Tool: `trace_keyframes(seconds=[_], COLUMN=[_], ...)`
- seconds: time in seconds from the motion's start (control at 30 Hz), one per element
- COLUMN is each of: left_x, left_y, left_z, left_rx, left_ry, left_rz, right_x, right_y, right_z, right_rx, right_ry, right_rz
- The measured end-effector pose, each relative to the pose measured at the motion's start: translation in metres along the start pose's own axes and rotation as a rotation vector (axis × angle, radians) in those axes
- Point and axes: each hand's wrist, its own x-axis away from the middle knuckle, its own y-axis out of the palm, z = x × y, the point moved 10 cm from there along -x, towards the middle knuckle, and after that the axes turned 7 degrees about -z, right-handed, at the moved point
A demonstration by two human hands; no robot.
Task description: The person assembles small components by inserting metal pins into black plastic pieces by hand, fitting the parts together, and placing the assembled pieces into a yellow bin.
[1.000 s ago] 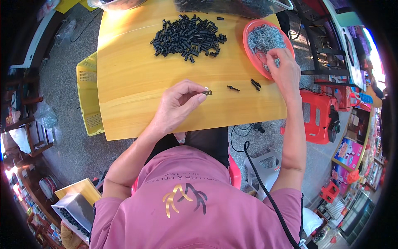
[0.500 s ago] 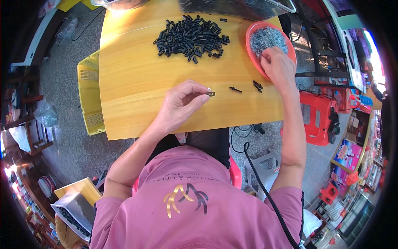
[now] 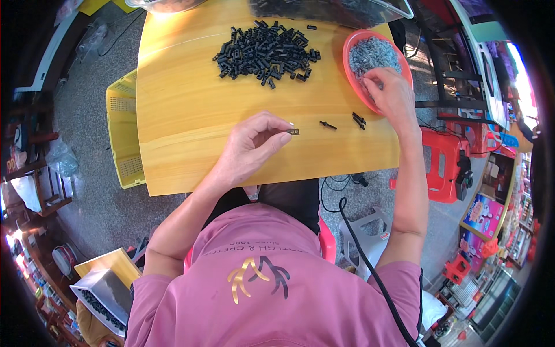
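Observation:
Between the thumb and forefinger of my left hand (image 3: 252,144) is pinched a small dark plastic part (image 3: 293,132), held over the near part of the table. My right hand (image 3: 391,95) reaches over the near rim of a red oval bowl (image 3: 349,72). Small grey metal pieces (image 3: 374,53) fill that bowl, and my fingertips, curled together, touch the near side of them. Whether a piece is between those fingers is too small to tell. On the table between my hands lie a thin black pin-shaped part (image 3: 328,125) and several more black parts (image 3: 359,120) beside it.
A heap of black plastic parts (image 3: 263,52) covers the table's far middle. Behind it stands a clear bin (image 3: 329,13). A yellow crate (image 3: 124,130) is left of the wooden table (image 3: 191,115); a red stool (image 3: 440,162) stands to the right. A black cable (image 3: 361,243) hangs near my right arm.
My right hand has shifted slightly at the bowl's near edge, its fingers still at the metal pieces. The left hand keeps its pinch and place.

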Motion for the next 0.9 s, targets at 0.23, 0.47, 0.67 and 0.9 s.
trace_keyframes(seconds=[0.23, 0.47, 0.67, 0.9], left_x=[0.0, 0.003, 0.005, 0.009], left_y=[0.001, -0.001, -0.002, -0.007], left_z=[0.0, 0.002, -0.005, -0.004], left_rx=[-0.003, -0.017, 0.102, 0.284], left_ry=[-0.008, -0.021, -0.155, -0.164], left_rz=[0.006, 0.022, 0.042, 0.03], right_x=[-0.003, -0.01, -0.017, -0.016], right_y=[0.005, 0.01, 0.013, 0.014], right_z=[-0.006, -0.019, -0.016, -0.015], right_rx=[0.043, 0.193, 0.181, 0.106], right_ry=[-0.022, -0.102, -0.209, -0.126], right_rz=[0.0, -0.105, -0.142, -0.124])
